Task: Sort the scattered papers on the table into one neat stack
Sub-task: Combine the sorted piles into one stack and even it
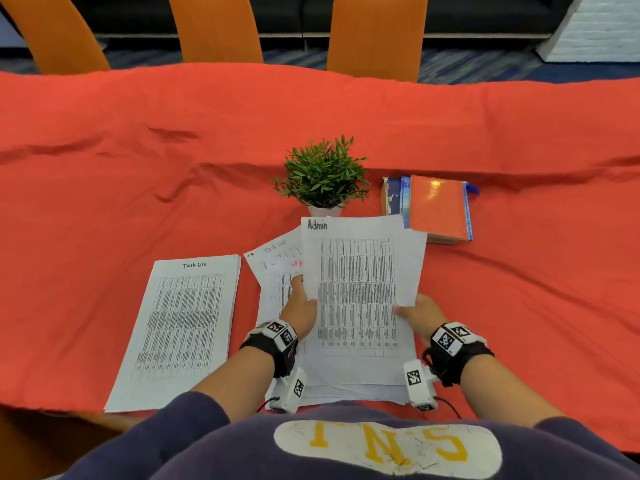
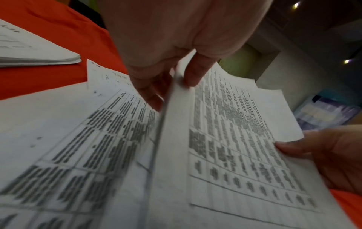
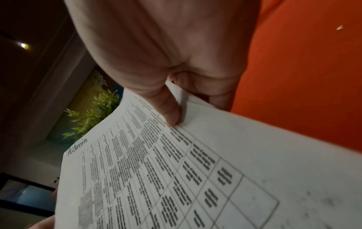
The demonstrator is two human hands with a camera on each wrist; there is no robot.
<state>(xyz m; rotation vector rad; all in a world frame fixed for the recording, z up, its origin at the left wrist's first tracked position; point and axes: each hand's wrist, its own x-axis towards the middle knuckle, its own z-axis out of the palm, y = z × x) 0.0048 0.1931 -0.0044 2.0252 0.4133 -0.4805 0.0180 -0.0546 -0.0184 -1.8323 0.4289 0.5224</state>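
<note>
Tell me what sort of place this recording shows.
Probably an office or meeting room. A long table under a red cloth has orange chairs along its far side, printed sheets headed Admin and Task list, a small potted plant and books.

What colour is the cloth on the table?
The cloth is orange-red, plain with no pattern. The head view shows it best.
</note>
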